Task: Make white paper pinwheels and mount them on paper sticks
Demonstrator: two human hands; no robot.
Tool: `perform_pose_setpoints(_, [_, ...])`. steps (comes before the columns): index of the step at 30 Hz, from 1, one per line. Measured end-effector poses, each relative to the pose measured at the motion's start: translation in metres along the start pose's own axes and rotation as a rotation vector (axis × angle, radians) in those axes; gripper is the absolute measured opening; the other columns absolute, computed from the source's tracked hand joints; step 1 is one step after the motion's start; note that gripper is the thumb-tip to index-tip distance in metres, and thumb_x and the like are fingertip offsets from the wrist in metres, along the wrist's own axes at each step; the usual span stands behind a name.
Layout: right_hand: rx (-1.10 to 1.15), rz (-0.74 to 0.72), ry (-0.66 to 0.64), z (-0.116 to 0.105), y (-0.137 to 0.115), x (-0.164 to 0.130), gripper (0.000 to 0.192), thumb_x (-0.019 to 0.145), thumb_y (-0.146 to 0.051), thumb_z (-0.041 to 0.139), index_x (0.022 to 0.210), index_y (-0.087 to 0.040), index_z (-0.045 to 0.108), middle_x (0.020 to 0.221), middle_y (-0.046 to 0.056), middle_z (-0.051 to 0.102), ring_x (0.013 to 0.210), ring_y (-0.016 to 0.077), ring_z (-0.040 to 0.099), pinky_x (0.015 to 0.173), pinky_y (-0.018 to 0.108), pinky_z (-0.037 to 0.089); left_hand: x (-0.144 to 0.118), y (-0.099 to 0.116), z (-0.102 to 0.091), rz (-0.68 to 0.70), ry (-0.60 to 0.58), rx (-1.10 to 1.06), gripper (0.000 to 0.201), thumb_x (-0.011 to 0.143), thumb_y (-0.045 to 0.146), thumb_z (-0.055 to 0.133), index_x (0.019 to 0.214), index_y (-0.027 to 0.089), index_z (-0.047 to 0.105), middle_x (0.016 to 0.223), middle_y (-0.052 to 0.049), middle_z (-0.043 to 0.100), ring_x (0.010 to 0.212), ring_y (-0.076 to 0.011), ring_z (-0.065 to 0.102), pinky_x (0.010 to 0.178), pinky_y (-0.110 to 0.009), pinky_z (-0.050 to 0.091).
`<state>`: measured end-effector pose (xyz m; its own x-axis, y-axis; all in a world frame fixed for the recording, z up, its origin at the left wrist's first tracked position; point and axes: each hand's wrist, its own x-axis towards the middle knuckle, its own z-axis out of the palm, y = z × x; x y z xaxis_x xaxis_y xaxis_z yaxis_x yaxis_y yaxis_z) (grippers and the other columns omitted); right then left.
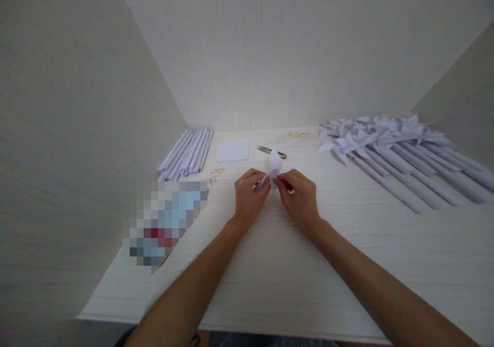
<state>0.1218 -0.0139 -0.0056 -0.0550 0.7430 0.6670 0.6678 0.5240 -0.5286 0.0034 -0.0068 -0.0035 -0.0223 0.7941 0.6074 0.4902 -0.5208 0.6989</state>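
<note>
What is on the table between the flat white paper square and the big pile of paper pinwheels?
In the head view, small scissors lie between the paper square and the pinwheels, with pale bits scattered just behind them.

Two bare forearms come in from the bottom edge, with no sleeves, watch or bands visible on them. The left hand (pixel 249 198) and right hand (pixel 299 199) wear no gloves or rings that can be made out. On the right hand, a fingernail (pixel 290 191) seems painted red with a pale tip, though it is too small to be sure
</note>
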Motion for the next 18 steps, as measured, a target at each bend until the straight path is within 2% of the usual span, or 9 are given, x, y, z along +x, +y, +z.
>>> perform_pose_setpoints(6, [-0.001,-0.045,-0.009,-0.0009,0.0010,0.0007,0.017,0.077,-0.012,0.046,0.066,-0.016,0.059,0.064,0.003,0.055,0.060,0.0130,0.051,0.055,0.024,0.041,-0.0007,0.0004,-0.0002,-0.001,0.001,-0.003,0.013,0.068,0.010,0.053,0.061,0.016,0.061,0.060,0.001,0.056,0.056,-0.0089,0.049,0.053,-0.021,0.039])
perform_pose_setpoints(14, [-0.103,-0.013,-0.095,-0.0002,0.0032,0.0008,0.022,0.080,-0.017,0.046,0.061,-0.016,0.057,0.060,0.004,0.055,0.057,0.0138,0.050,0.054,0.025,0.038,0.0006,-0.0017,0.0000,-0.018,-0.008,-0.007,0.013,0.069,0.011,0.053,0.060,0.016,0.061,0.060,0.001,0.056,0.056,-0.0091,0.049,0.053,-0.021,0.039])
perform_pose_setpoints(18, [-0.062,-0.025,-0.075,-0.0002,0.0037,0.0008,0.019,0.079,-0.014,0.047,0.064,-0.015,0.059,0.062,0.004,0.055,0.058,0.0132,0.050,0.055,0.024,0.039,0.0010,-0.0023,0.0003,-0.012,-0.008,-0.010,0.014,0.069,0.010,0.052,0.060,0.016,0.061,0.060,0.001,0.056,0.056,-0.0087,0.049,0.053,-0.021,0.038])
